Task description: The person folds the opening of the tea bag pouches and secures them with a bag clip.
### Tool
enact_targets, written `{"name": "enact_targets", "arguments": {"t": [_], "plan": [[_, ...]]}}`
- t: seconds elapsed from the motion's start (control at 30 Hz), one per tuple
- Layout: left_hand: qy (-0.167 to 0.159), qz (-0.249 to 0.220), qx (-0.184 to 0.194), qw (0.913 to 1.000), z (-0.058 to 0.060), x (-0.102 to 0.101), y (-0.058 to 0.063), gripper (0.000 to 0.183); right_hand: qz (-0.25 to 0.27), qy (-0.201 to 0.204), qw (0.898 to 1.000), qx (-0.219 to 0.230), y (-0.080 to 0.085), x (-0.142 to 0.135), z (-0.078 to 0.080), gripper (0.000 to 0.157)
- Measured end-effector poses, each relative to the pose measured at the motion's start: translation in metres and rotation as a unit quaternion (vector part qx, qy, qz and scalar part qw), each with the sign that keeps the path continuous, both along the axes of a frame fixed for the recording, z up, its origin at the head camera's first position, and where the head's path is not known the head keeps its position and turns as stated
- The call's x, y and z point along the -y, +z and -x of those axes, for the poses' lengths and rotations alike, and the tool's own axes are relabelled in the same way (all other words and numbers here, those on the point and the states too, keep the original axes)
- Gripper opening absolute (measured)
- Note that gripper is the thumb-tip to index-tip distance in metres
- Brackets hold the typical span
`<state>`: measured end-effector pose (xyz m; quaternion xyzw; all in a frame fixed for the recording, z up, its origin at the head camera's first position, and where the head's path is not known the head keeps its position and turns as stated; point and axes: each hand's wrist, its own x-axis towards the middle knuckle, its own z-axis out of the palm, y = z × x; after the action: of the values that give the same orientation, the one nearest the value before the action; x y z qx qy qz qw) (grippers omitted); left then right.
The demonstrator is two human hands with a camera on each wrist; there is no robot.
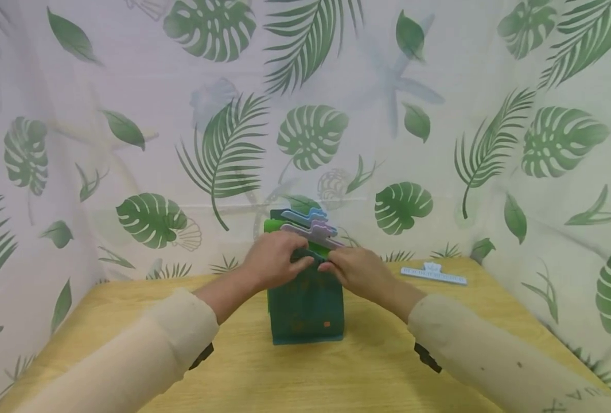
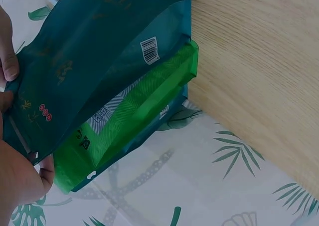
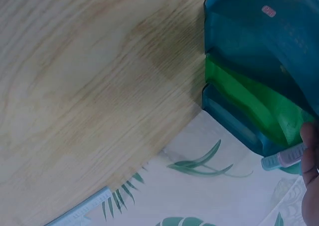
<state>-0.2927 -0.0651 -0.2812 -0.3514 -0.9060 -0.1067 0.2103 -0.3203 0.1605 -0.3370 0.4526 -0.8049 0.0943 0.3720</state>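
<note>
A dark teal bag (image 1: 307, 310) stands upright at the middle of the table. My left hand (image 1: 271, 258) pinches its top edge on the left, and my right hand (image 1: 362, 272) pinches the same edge on the right. Close behind it is a bright green bag (image 2: 144, 111) with a purple sealing clip (image 1: 312, 232) across its top. At the back stands another teal bag (image 3: 232, 118), topped by a light blue sealing clip (image 1: 302, 218). The fingers partly cover the front bag's top edge.
Another light blue sealing clip (image 1: 433, 273) lies on the wooden table (image 1: 222, 367), toward the back right. A leaf-patterned cloth (image 1: 351, 69) hangs behind the table and along both sides.
</note>
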Motion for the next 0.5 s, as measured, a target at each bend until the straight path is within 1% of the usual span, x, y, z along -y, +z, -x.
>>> {"name": "enact_targets", "arguments": {"t": [0.07, 0.1, 0.17, 0.23, 0.3, 0.4, 0.5], "plan": [[0.003, -0.009, -0.005, 0.9999, 0.0, -0.001, -0.002, 0.022, -0.003, 0.008, 1.0, 0.002, 0.002, -0.007, 0.002, 0.048], [0.004, -0.012, -0.003, 0.9999, -0.001, -0.001, -0.003, 0.021, -0.004, 0.009, 1.0, 0.006, 0.003, -0.012, 0.003, 0.044], [0.002, -0.015, 0.003, 0.9999, -0.001, -0.001, -0.004, 0.02, -0.004, -0.006, 1.0, 0.016, 0.006, -0.027, 0.006, 0.031], [-0.003, -0.017, 0.004, 0.9998, 0.0, -0.001, -0.004, 0.02, 0.001, -0.038, 0.999, 0.028, 0.008, -0.047, 0.01, 0.019], [-0.007, -0.02, 0.009, 0.9997, 0.0, -0.001, -0.003, 0.02, 0.002, -0.082, 0.996, 0.041, 0.008, -0.067, 0.015, 0.014], [-0.009, -0.021, 0.014, 0.9996, 0.002, 0.0, -0.002, 0.02, -0.001, -0.149, 0.986, 0.076, 0.004, -0.095, 0.021, 0.014], [-0.01, -0.023, 0.022, 0.9995, 0.003, 0.002, -0.002, 0.02, -0.011, -0.208, 0.97, 0.128, -0.002, -0.118, 0.024, 0.02]]}}
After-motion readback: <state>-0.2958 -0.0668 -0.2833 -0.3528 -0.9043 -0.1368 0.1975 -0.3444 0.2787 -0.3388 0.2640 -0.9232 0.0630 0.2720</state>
